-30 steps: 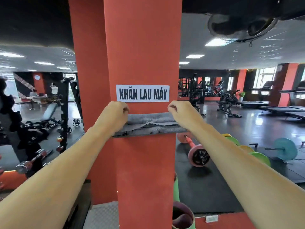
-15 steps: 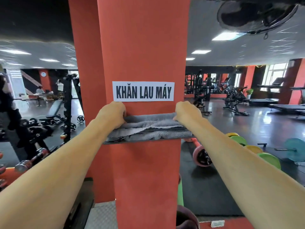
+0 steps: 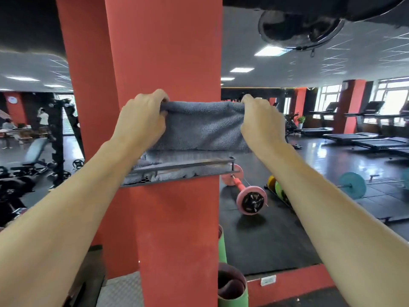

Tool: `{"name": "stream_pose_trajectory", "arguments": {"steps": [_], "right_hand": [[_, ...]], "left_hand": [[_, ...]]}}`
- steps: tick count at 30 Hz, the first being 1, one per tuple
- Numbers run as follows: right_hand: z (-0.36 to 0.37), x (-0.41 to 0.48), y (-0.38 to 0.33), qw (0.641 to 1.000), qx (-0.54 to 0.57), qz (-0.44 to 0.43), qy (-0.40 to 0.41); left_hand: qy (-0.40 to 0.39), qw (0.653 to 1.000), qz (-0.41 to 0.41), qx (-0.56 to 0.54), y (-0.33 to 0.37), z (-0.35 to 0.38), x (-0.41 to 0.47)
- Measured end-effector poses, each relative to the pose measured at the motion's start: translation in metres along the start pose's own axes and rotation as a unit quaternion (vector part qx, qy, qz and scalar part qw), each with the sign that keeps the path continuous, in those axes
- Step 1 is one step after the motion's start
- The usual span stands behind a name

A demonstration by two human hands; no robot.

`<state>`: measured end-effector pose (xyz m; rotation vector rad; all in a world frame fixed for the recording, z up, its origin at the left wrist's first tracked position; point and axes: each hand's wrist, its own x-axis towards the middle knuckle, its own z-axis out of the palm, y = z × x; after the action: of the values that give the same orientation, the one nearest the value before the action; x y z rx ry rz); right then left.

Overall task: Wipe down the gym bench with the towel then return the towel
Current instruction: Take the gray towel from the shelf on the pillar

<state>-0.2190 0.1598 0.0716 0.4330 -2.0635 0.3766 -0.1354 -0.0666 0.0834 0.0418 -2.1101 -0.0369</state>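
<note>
A grey towel (image 3: 201, 127) hangs stretched between my two hands, just above a small metal shelf (image 3: 183, 168) fixed to the red pillar (image 3: 168, 52). My left hand (image 3: 141, 120) grips the towel's upper left corner. My right hand (image 3: 259, 120) grips its upper right corner. More grey cloth (image 3: 155, 176) lies on the shelf under the lifted towel. A gym bench (image 3: 33, 154) stands far off at the left.
A pink barbell (image 3: 250, 200) lies on the black floor right of the pillar, with coloured plates (image 3: 276, 189) and a blue barbell (image 3: 352, 188) beyond. Rolled mats (image 3: 232, 289) stand at the pillar's base. Treadmills (image 3: 365, 120) line the right windows. A dumbbell rack (image 3: 13, 189) is left.
Both hands have lifted the grey towel up off the shelf, and it now hides the paper sign on the pillar. The camera has come closer.
</note>
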Motion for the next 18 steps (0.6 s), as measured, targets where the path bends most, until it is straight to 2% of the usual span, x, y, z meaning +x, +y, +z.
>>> {"name": "stream_pose_trajectory", "arguments": {"steps": [4, 8, 10, 12, 15, 18], "right_hand": [[-0.046, -0.024, 0.026, 0.996, -0.056, 0.027, 0.056], [-0.088, -0.063, 0.071, 0.99, -0.121, 0.059, 0.043], [-0.11, -0.086, 0.101, 0.987, -0.128, 0.093, 0.003], [-0.136, -0.108, 0.133, 0.986, -0.088, 0.132, -0.058], [-0.184, -0.149, 0.185, 0.967, -0.047, 0.19, -0.161], [-0.246, -0.201, 0.231, 0.948, -0.069, 0.24, -0.199]], "left_hand": [[0.026, 0.994, 0.059, -0.086, 0.038, 0.001, -0.004], [0.026, 0.984, 0.109, -0.141, 0.098, 0.012, -0.018], [0.004, 0.978, 0.123, -0.168, 0.134, 0.016, -0.028], [-0.029, 0.967, 0.144, -0.206, 0.172, 0.022, -0.039], [-0.103, 0.939, 0.203, -0.26, 0.237, 0.027, -0.06], [-0.177, 0.906, 0.253, -0.289, 0.311, 0.024, -0.08]]}}
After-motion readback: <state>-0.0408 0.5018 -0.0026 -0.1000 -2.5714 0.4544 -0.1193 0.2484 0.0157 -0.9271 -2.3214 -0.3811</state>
